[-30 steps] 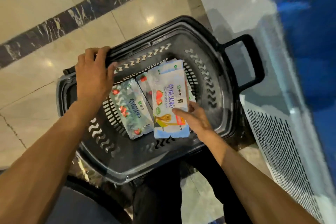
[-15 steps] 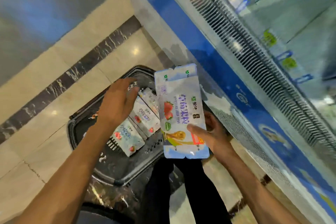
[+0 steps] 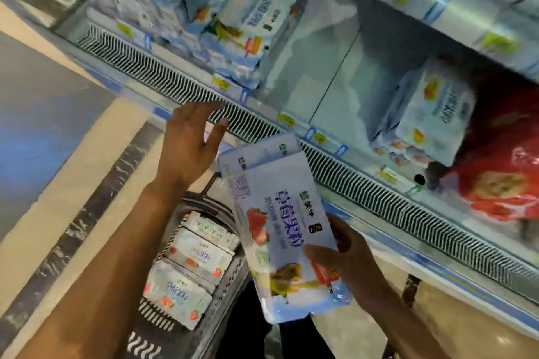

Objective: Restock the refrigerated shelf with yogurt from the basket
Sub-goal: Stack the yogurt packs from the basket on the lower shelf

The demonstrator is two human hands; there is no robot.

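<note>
Yogurt pack (image 3: 280, 230) sits gripped at its lower end in the right hand (image 3: 347, 265), above the basket (image 3: 204, 320); left hand (image 3: 189, 143) hovers open. Best guide it flat into the shelf gap (image 3: 320, 76), steadying the far end with the left.

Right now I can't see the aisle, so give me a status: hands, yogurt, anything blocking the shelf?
Right hand gripping yogurt pack, below shelf gap. Left hand open, empty. More packs in basket. Nothing blocking the gap.
</note>
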